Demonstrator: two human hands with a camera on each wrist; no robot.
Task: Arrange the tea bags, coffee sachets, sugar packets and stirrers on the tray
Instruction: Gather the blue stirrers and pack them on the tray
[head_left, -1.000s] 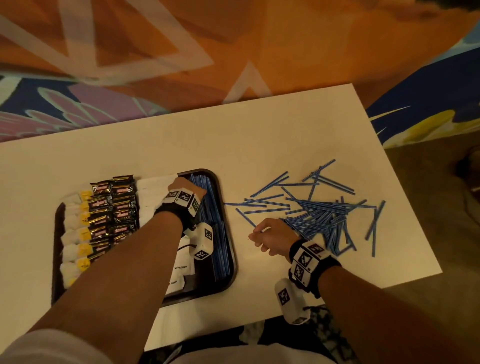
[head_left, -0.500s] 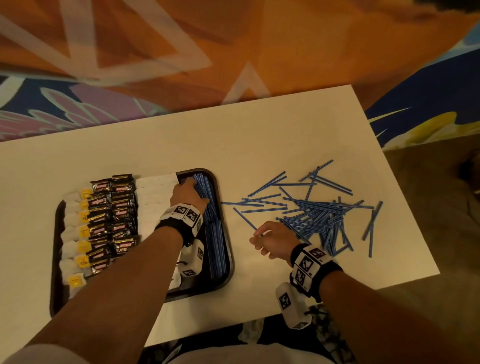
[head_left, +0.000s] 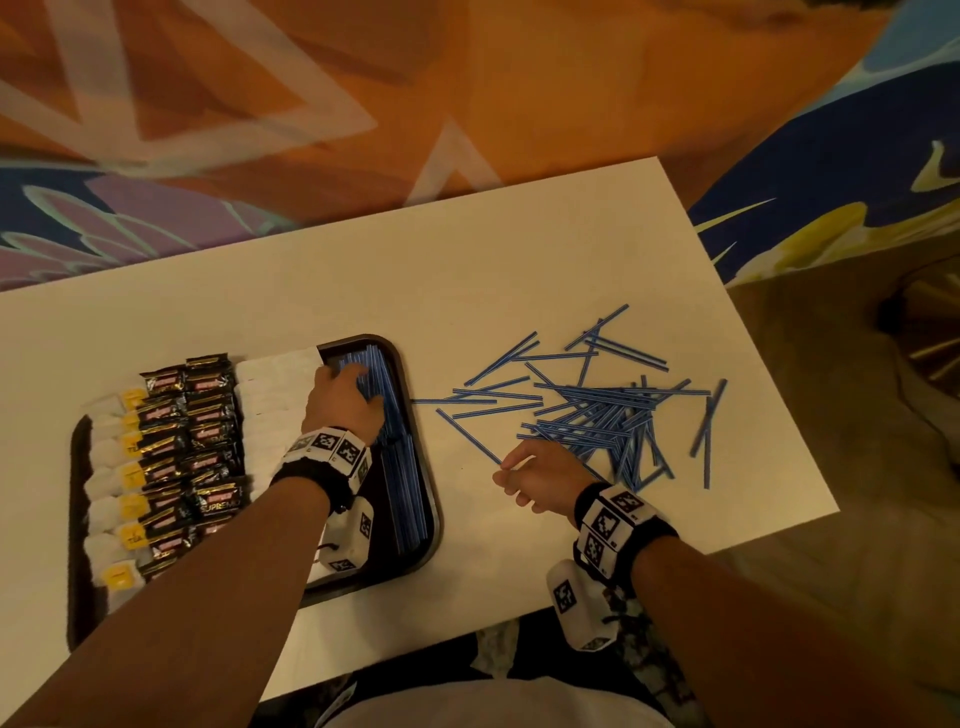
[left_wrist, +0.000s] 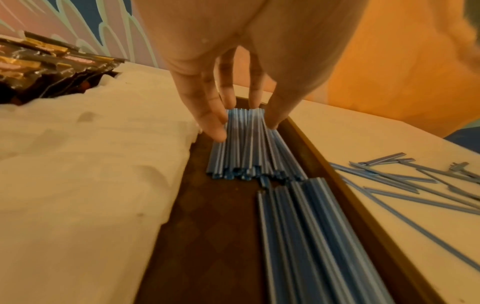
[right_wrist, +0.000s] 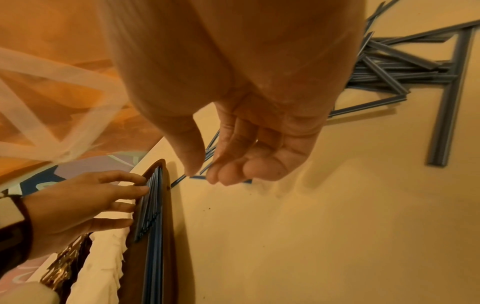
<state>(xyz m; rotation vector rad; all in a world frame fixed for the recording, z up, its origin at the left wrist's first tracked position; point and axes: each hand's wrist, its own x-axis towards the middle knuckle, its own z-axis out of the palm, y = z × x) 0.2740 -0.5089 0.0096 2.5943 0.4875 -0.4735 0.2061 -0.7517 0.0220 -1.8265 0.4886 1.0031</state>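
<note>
Both grips differ. Left hand (left_wrist: 233, 61) has its fingers (left_wrist: 207, 115) nearly straight and slightly spread, the tips touching the far ends of a short bundle of blue stirrers (left_wrist: 246, 144) in the dark tray (left_wrist: 207, 226); finger and thumb bracket the bundle's sides without curling round it. Right hand (right_wrist: 246, 123) hovers over the white surface (right_wrist: 337, 226), its thumb and curled fingertips (right_wrist: 233, 172) pinching the end of one loose stirrer (right_wrist: 207, 164) (a single thin blue strip, as far as I can tell).

From the head view, the left hand (head_left: 343, 400) sits at the far end of the tray's (head_left: 421, 551) right-hand column, where more stirrers (head_left: 405, 483) lie lengthwise. Beside them are white sugar packets (head_left: 270, 395), then dark coffee sachets (head_left: 202, 447), then tea bags (head_left: 114, 467) with yellow tags at the tray's left edge. Right of the tray, a scattered heap of stirrers (head_left: 597, 410) lies on the surface (head_left: 519, 270), with the right hand (head_left: 540, 478) at its near edge.

Only the left wrist view shows that the tray holds two stirrer groups, one near the fingers and a longer row nearer the camera. Only the right wrist view shows the pinch from beneath.
</note>
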